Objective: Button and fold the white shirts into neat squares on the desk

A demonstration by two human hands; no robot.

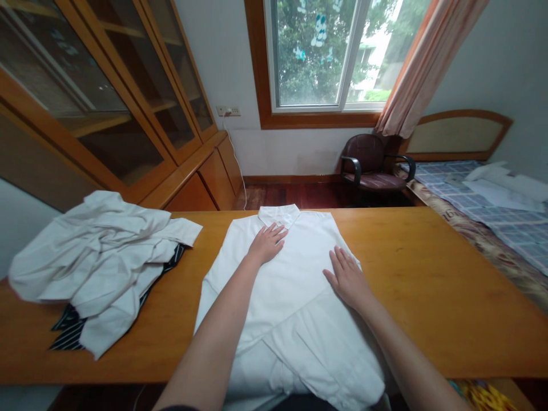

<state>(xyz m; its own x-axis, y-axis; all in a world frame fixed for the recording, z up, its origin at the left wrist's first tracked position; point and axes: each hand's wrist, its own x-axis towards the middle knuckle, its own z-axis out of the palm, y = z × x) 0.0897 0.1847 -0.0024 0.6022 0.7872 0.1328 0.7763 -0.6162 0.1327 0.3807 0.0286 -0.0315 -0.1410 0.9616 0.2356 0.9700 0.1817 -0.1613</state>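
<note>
A white collared shirt [291, 285] lies spread on the wooden table, its collar [279, 213] toward the far edge. One sleeve is laid slantwise across the lower front, and the bottom of the shirt hangs over the near edge. Just below the collar, my left hand [268, 242] rests flat on the cloth with its fingers stretched out. My right hand [346, 277] lies on the shirt near its right side edge, fingers extended and thumb apart. Neither hand has cloth gripped in it.
On the table's [428, 285] left end sits a heap of white clothes [107, 245] with dark striped cloth [71, 328] under it. Beyond are a glass-fronted cabinet [171, 154], a window [317, 57] and a brown armchair [366, 154]. A bed [492, 200] stands at the right.
</note>
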